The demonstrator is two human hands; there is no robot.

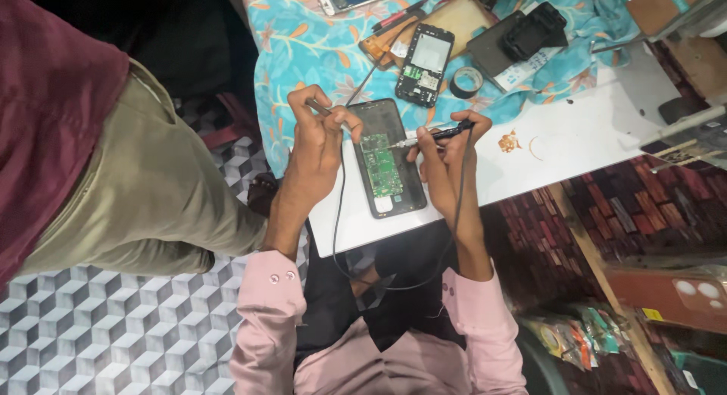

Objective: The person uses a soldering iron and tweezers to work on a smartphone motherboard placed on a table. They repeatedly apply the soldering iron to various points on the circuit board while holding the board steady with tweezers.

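Light falls from above, brightest on the white table top (591, 137), which nearly washes out. The flowered cloth (303, 46) is evenly lit with strong colour. Soft short shadows sit under the left hand (314, 149) and right hand (447, 156). Slight glare on the dark rim of the open phone (386, 164) (circuit board detail stays readable). The lower right corner is dim and murky; the bags (583, 338) there are soft. The tiled floor (106, 327) is duller than the table. Overall mild softness, some grain, and wide-angle stretching at the edges.
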